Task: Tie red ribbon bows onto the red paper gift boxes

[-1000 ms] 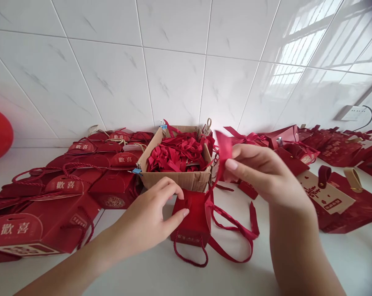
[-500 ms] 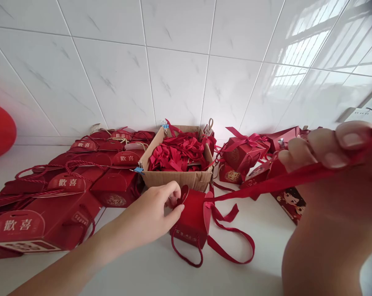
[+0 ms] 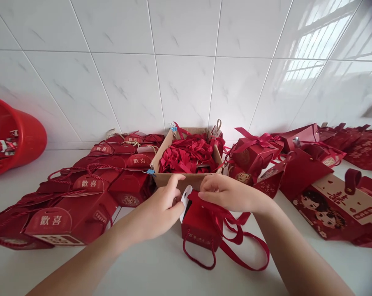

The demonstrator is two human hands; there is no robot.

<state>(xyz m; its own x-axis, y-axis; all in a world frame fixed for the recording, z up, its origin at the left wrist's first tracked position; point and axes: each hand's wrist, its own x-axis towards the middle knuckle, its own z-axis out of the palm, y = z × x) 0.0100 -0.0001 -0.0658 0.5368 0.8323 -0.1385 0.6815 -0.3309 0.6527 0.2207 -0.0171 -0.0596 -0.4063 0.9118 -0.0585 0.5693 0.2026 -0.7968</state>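
Observation:
A small red gift box (image 3: pixel 199 230) with a cord handle stands on the white counter between my hands. My left hand (image 3: pixel 165 207) pinches the box's left flap, whose pale inner face and hole show as it tilts outward. Over the top of the box, my right hand (image 3: pixel 221 191) is closed on a red ribbon (image 3: pixel 246 263), its fingertips near the raised flap. The ribbon runs from the fingers down the box's right side and loops onto the counter. Part of the box top is hidden by the ribbon and fingers.
Behind the box, a cardboard carton (image 3: pixel 173 180) holds loose red ribbons. Many finished red boxes (image 3: pixel 71 218) are stacked at left, beside a red bucket (image 3: pixel 28 139) lying open toward me. More boxes and a printed gift box (image 3: pixel 330 209) stand at right, against a tiled wall.
My right hand has come down from the right, where it held the ribbon taut, to the box top. The left flap now leans outward. The view has shifted left.

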